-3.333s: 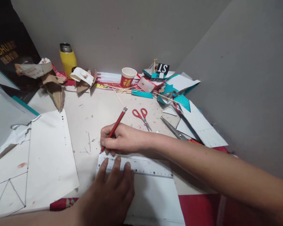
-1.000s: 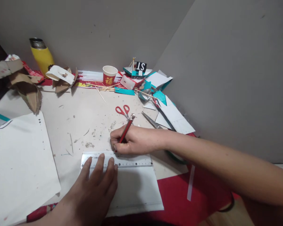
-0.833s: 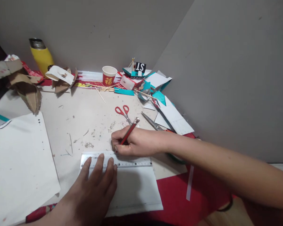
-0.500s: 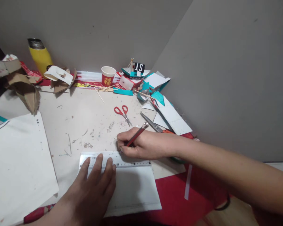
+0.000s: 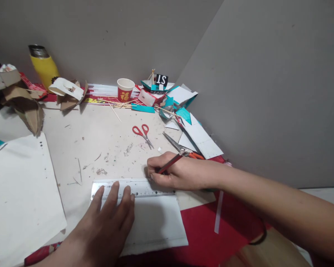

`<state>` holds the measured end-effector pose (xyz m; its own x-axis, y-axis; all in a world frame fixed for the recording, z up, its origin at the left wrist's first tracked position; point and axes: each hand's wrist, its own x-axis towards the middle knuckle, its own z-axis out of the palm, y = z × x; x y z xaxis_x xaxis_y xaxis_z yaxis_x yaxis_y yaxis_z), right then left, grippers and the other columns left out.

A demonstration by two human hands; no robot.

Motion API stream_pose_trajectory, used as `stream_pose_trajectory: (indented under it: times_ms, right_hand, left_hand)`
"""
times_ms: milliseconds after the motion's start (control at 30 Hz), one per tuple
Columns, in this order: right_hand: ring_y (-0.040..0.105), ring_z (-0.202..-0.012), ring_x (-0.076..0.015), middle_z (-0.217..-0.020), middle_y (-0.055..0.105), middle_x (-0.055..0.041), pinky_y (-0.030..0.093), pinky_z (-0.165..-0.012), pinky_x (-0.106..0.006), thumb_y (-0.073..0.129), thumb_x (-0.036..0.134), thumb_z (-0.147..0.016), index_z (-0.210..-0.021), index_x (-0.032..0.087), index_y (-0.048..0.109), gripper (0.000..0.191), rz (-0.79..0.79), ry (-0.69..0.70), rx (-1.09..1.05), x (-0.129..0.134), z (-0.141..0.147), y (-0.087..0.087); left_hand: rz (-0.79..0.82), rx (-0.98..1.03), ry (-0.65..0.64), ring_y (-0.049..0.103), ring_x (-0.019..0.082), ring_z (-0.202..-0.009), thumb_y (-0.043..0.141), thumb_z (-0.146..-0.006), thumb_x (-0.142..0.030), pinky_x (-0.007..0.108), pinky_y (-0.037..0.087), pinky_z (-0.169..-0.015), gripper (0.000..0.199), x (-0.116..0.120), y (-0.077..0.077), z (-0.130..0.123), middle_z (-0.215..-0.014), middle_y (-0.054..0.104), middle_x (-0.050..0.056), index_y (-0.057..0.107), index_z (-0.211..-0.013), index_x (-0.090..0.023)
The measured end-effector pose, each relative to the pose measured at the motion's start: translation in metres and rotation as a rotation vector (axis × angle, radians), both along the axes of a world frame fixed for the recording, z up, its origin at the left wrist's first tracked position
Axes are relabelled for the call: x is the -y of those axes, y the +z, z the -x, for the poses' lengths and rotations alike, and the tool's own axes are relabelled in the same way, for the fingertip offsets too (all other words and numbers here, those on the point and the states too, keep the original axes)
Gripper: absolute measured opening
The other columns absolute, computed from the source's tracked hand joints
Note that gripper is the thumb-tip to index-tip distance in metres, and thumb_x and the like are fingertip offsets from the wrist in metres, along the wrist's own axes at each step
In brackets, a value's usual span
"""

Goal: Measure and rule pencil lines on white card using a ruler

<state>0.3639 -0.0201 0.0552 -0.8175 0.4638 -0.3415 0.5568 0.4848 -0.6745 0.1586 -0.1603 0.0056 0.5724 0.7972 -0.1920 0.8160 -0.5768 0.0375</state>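
My left hand point(image 5: 108, 218) lies with its fingers spread, the tips pressing on a clear ruler point(image 5: 147, 190). Under the ruler is a white sheet of card point(image 5: 158, 226), the ruler running along its far edge. A red and black pencil point(image 5: 170, 163) is gripped in my right hand point(image 5: 167, 172), tilted back over the thumb side. That hand rests by the ruler's upper edge, right of the middle; the pencil's point is hidden behind the fingers. Small scissors with red handles point(image 5: 144, 134) lie beyond it, and larger scissors with orange handles point(image 5: 180, 146) lie partly behind the right wrist.
A larger white sheet point(image 5: 22, 200) covers the left side. Along the back stand a yellow bottle point(image 5: 44, 68), a red paper cup point(image 5: 125, 91) near thin wooden sticks point(image 5: 119, 105), and cardboard pieces point(image 5: 25, 104). Teal and white card scraps point(image 5: 202, 135) crowd the right, beside the grey wall point(image 5: 261, 92).
My right hand has slid rightward along the ruler's edge with the pencil, which leans lower now. The left hand stays on the ruler. The whole view has shifted slightly.
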Motion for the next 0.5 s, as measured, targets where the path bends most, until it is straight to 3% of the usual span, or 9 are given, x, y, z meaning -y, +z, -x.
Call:
stream_pose_trajectory:
  times_ms: [133, 500]
  right_hand:
    - [0.038, -0.060, -0.0100, -0.066, 0.043, 0.0037, 0.033, -0.056, -0.024, 0.049, 0.016, -0.086, -0.072, 0.020, 0.040, 0.017, -0.016, -0.008, 0.017, 0.002, -0.008, 0.001]
    - [0.038, -0.059, -0.0093, -0.065, 0.044, 0.0041, 0.033, -0.055, -0.023, 0.048, 0.015, -0.086, -0.073, 0.020, 0.042, 0.016, -0.081, -0.071, 0.023, 0.006, -0.031, -0.003]
  left_hand:
    - [-0.016, -0.040, -0.013, 0.027, 0.044, -0.141, 0.061, -0.079, -0.066, 0.061, 0.024, -0.113, 0.086, 0.003, 0.004, -0.002, -0.153, 0.035, 0.017, 0.042, -0.145, -0.014]
    - [-0.002, -0.008, -0.020, 0.023, 0.044, -0.143, 0.049, -0.079, -0.076, 0.061, 0.020, -0.113, 0.092, 0.002, -0.002, 0.001, -0.155, 0.032, 0.018, 0.039, -0.146, -0.013]
